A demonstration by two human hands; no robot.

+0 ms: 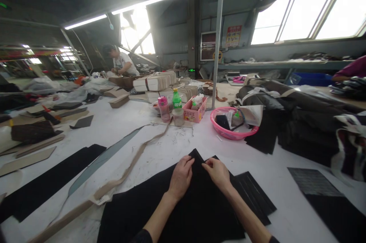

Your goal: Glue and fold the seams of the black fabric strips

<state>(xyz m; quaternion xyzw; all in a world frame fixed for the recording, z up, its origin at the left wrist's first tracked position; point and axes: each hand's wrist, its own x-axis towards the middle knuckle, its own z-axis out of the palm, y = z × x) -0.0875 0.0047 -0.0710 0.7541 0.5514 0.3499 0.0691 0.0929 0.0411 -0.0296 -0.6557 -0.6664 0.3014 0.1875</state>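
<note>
White worktable (pixel 177 147), long and cluttered, inside a dim workshop lit by window bands and ceiling tubes. Nearest the camera: a black fabric piece (pixel 183 205) lies flat on the table, broad at the near edge and narrowing to a corner that points away from the person; long axis runs near to far. Left hand (pixel 180 176) rests palm-down on the cloth just left of that far corner, fingers curled onto the cloth edge. Right hand (pixel 217 172) sits just right of the corner, thumb and fingers pinched narrow on the cloth edge. The two hands are near each other, not touching. More black pieces (pixel 254 197) lie under and beside the fabric on the right, edges fanned out. Bare white surface is open beyond the corner and to the right. To the left, a tan strip (pixel 128 167) runs diagonally away; past it a long black strip (pixel 51 182). Farther off: a pink basin (pixel 233 133), a pink basket (pixel 196 115), a green bottle (pixel 177 100). At the far end, another person (pixel 122 64) works at stacked bundles (pixel 156 82).
</note>
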